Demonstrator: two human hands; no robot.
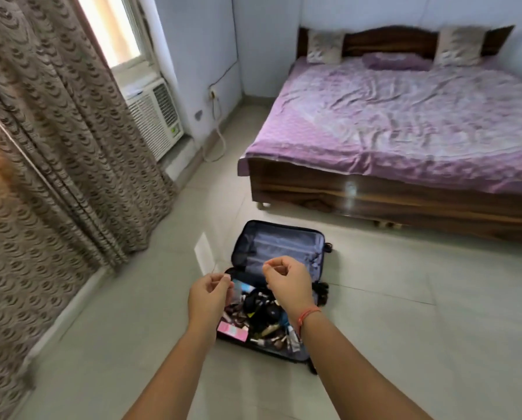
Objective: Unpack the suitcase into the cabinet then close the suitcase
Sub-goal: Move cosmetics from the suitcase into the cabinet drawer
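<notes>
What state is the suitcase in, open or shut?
Open: the suitcase lies flat on the floor, halves spread apart, the near half holding many small items.

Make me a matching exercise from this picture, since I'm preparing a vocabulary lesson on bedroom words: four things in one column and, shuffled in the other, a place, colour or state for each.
Column one
1. suitcase
2. bed sheet
3. air conditioner
4. pink box

Column two
a. set below the window
b. lying open on the floor
c. in the suitcase's near half, beside the cosmetics
d. purple and wrinkled, spread over the bed

Pairs: 1-b, 2-d, 3-a, 4-c
</notes>
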